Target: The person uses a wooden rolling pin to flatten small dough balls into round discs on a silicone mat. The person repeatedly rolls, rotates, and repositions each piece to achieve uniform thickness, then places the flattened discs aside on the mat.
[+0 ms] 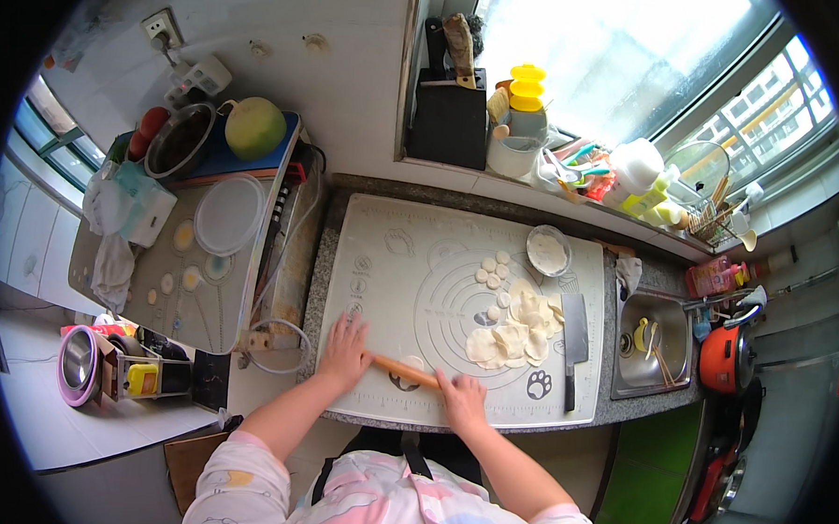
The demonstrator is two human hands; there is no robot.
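Note:
A wooden rolling pin [406, 371] lies slantwise near the front of a pale silicone pastry mat [382, 309]. My left hand [346, 353] is on its left end, fingers stretched forward. At the other end, my right hand [464, 403] holds the pin with curled fingers. A thin dough round [413, 362] shows partly from behind the pin. To the right, flat dough wrappers [511, 340] overlap in a loose pile. Several small dough discs [493, 269] sit beyond them. A clear bowl of flour [549, 251] stands at the mat's far right.
A cleaver [576, 346] lies along the mat's right side. Past it is a steel sink [649, 381] holding a yellow cup [643, 335] and chopsticks. A side table [164, 314] at left carries a melon [255, 129] and a metal bowl [180, 141]. A knife block [448, 119] stands on the windowsill.

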